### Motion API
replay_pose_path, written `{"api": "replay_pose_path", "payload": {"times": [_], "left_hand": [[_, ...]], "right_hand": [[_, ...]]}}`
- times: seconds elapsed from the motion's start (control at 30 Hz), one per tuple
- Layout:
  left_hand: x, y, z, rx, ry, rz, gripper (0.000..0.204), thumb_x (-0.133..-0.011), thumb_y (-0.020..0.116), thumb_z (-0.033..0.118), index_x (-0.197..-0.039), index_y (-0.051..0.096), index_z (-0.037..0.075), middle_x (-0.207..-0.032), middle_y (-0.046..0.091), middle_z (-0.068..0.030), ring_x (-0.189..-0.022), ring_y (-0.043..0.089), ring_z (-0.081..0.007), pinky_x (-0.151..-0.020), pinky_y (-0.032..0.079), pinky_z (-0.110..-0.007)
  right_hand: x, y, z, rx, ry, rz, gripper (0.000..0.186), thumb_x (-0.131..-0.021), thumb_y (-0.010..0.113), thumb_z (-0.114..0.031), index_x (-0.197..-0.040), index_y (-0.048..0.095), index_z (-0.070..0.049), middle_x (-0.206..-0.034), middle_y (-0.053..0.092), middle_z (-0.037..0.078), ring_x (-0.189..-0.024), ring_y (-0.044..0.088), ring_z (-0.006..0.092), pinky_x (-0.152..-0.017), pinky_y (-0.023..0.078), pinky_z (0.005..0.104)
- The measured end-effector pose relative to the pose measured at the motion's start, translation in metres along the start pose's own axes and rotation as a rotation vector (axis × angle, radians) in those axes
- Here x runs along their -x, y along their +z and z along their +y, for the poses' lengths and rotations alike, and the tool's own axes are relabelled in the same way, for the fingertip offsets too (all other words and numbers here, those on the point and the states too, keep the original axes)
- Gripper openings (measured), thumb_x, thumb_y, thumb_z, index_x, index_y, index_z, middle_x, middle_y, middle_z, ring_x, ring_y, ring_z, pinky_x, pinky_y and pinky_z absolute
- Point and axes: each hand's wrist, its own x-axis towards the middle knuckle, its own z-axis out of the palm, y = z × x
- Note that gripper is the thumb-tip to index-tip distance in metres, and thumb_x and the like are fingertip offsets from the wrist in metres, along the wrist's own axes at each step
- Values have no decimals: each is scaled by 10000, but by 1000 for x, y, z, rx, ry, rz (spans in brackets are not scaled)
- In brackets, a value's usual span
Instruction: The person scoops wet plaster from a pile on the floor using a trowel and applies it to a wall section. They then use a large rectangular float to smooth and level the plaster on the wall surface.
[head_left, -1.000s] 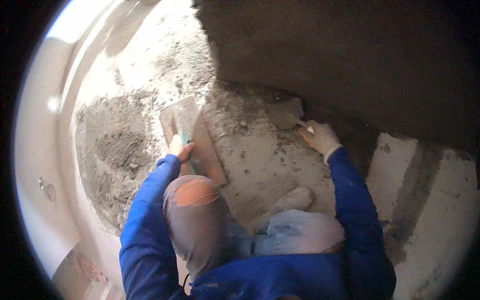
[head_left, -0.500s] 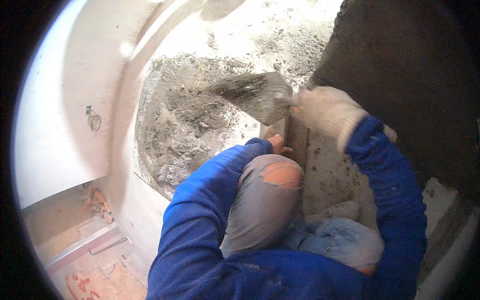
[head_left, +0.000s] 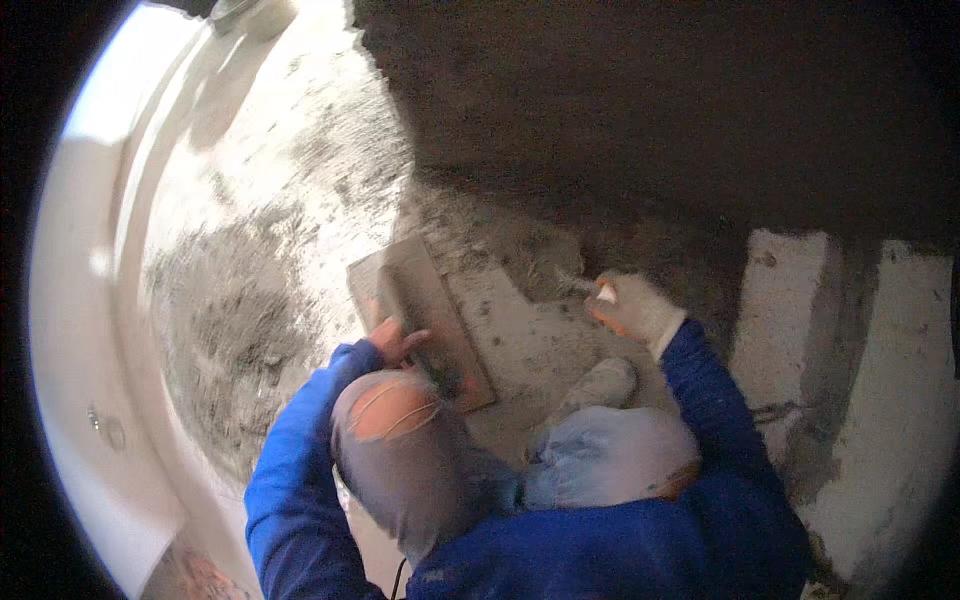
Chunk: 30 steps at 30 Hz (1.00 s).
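**Fingers curled on the board, glove tight on the tool**

Fingers (head_left: pixel 408 340) of the left hand (head_left: pixel 395 342) were curled over the near edge of a flat grey mortar board (head_left: pixel 425 315), and that was the grip right there at the centre of the frame: closed on the board, bare skin showing, knuckles toward the camera. The board lay tilted, running from upper left down to lower right, its far end smeared with wet mortar, its lower corner near the bent knee (head_left: pixel 395 410) in torn grey trousers.

Over to the right of centre, the right hand (head_left: pixel 632 305) wore a pale work glove and was bunched shut around a small tool (head_left: pixel 585 287); only a thin light sliver of it poked out toward the left, so its kind could not be told. That gloved fist sat just at the foot of the dark plastered wall (head_left: pixel 650 120), which filled the whole upper right of the frame.

Both blue sleeves (head_left: pixel 300 450) came up from the lower edge. A shoe (head_left: pixel 600 385) dusted in cement rested between the two hands, below the board. A heap of loose grey mortar (head_left: pixel 230 330) spread across the floor at mid left, well apart from the glove, beside a curved white surface (head_left: pixel 75 350). Pale blocks (head_left: pixel 800 300) showed at the right under the plaster.
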Motion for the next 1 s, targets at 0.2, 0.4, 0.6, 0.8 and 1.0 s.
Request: {"api": "replay_pose_path", "payload": {"times": [0.2,0.4,0.6,0.8,1.0], "left_hand": [[3,-9,10,-159,-155,-93,719,-948,460,585,-937,677,-101,-709,695,-203,-631,711,-281,-598,580,-405],[-1,-16,5,-156,-218,-170,698,-941,450,610,-1108,667,-32,-775,699,-213,-705,712,-295,-636,575,-420],[1,-19,17,-190,-305,-153,762,-917,463,650,-1116,638,-64,-785,712,-195,-717,703,-276,-669,563,-393],[2,-20,21,-223,-327,-104,796,-911,427,680,-910,723,-59,-792,727,-160,-786,701,-274,-809,536,-365],[-3,-23,15,-358,-325,-164,776,-920,428,667,-1051,691,-52,-870,733,-158,-753,700,-251,-734,551,-373]], "right_hand": [[9,56,65,-382,40,-55,619,-836,701,-374,-1256,530,48,-797,654,122,-596,617,166,-533,515,315],[-8,69,77,-245,-160,-13,428,-882,639,-363,-1054,560,20,-830,654,182,-685,643,274,-607,502,418],[-32,79,85,-39,-264,154,425,-874,611,-351,-1083,560,15,-897,664,222,-825,649,398,-701,504,484],[-43,83,91,-150,-137,91,421,-847,628,-372,-1055,606,-7,-923,673,224,-843,656,388,-724,508,492],[-46,92,94,-91,-113,114,493,-859,636,-395,-1172,572,-19,-950,679,194,-870,662,344,-761,518,459]]}}
